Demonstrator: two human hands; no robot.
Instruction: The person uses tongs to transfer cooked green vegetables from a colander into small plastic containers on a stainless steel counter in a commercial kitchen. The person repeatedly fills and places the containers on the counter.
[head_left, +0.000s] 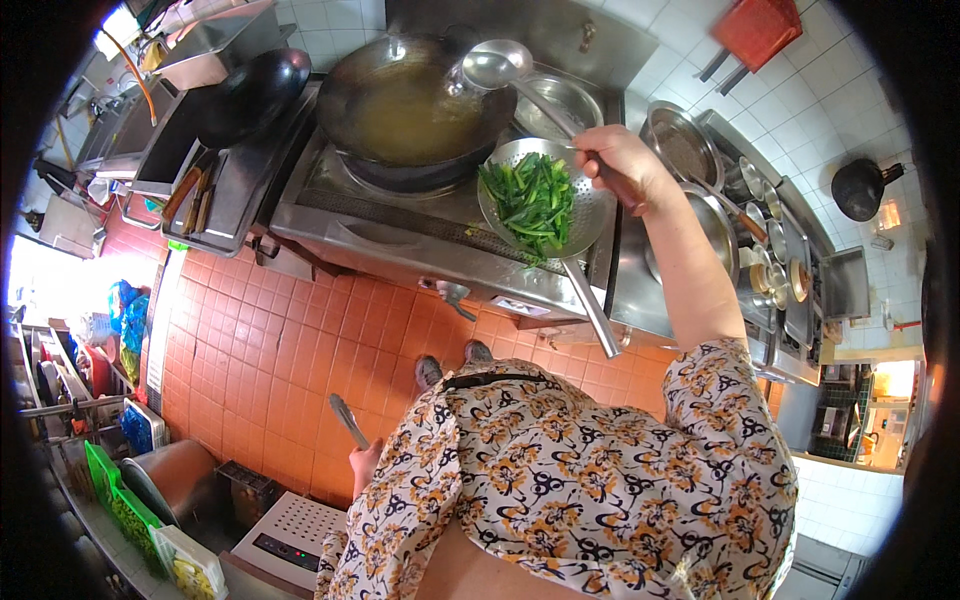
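Observation:
My right hand (611, 161) grips the brown wooden handle of a metal ladle (496, 64), whose bowl hangs over the right rim of a large dark wok (375, 150) with yellowish liquid inside. Below the ladle's shaft, a perforated metal strainer (594, 217) holds chopped green leafy vegetables (531, 199); its tubular handle sticks out past the stove's front edge. Behind the strainer sits a round steel pan (559, 105). Down at my left side, my left hand (365, 463) is closed around metal tongs (347, 417), held over the tiled floor.
A second black wok (259, 97) leans left of the stove, beside wooden-handled tools (196, 201) on a tray. Steel bowls (682, 142) and small metal containers (776, 240) line the right counter. Lower left are a perforated-top appliance (289, 529) and a green basket (120, 499).

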